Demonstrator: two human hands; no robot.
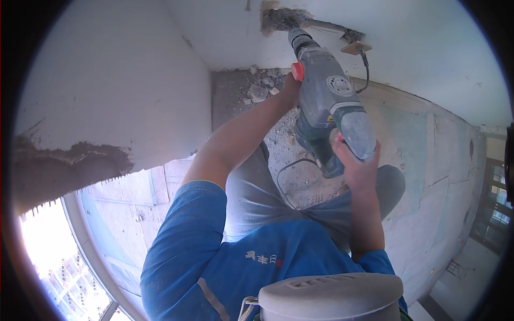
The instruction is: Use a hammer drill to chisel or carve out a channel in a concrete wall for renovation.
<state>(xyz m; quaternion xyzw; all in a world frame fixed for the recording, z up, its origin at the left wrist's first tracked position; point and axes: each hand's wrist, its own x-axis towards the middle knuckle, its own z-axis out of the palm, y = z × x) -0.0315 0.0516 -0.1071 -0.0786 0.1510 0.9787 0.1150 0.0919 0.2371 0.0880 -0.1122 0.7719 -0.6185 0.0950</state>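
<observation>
breaking-out step looks in hand: dusty grey-and-dark-green plastic power hammer (pixel 322 75) sits upper centre, nose (pixel 301 38) at ragged grey hole (pixel 281 19) in smooth white wall (pixel 428 48). right hand (pixel 361 165) wraps the rear end; left hand (pixel 291 91) holds the front beside round red knob (pixel 297 71), fingers mostly hidden. next move probably calls for firm two-handed bracing.

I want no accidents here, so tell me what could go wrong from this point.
The power drill points into a ragged hole near a tan plate with a dark cable; a slip might damage that cable. The loose cord looping beside the legs could snag. Chips may drop toward the bare left forearm, as rubble already lies below the hole.
</observation>
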